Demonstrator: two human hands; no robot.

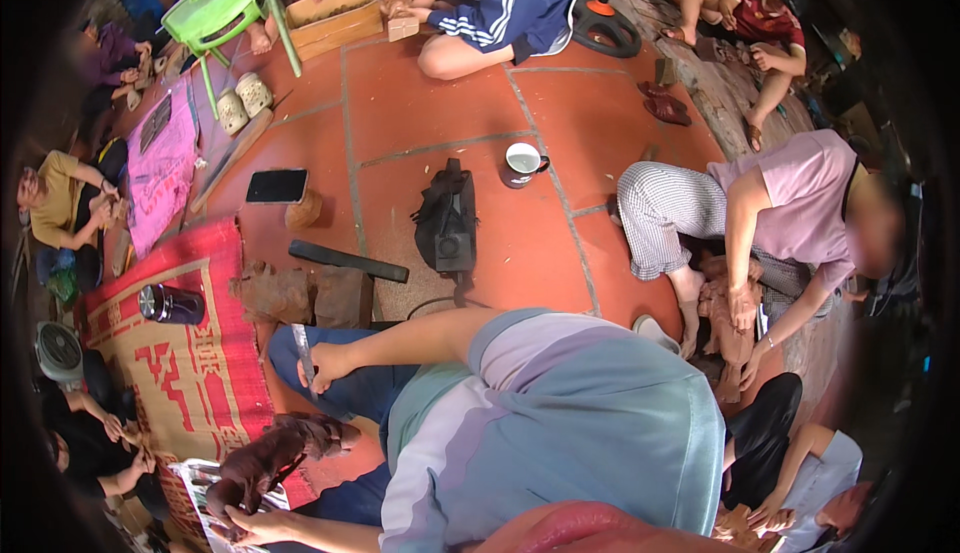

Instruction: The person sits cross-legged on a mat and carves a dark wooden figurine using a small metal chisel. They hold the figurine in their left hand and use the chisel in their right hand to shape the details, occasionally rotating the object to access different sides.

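Observation:
My left hand (262,526), low in the view, has its fingers around one end of a dark reddish-brown carved wooden figure (262,468). The figure lies tilted above the mat's edge and a pale tray of thin tools (205,478). Higher up, beside my blue-trousered knee, my right hand (330,365) is closed around a flat grey metal blade (303,345), whose exact kind I cannot make out. The blade is apart from the figure. Rough brown wood blocks (342,296) stand just beyond my right hand.
A red and tan mat (222,253) bears a dark tumbler (172,304). Around it are a black bar (348,261), a phone (277,186) on a wooden piece, a black bag-like object (446,218) and a mug (524,165). Several people sit around, one handling a carving (715,318) at right.

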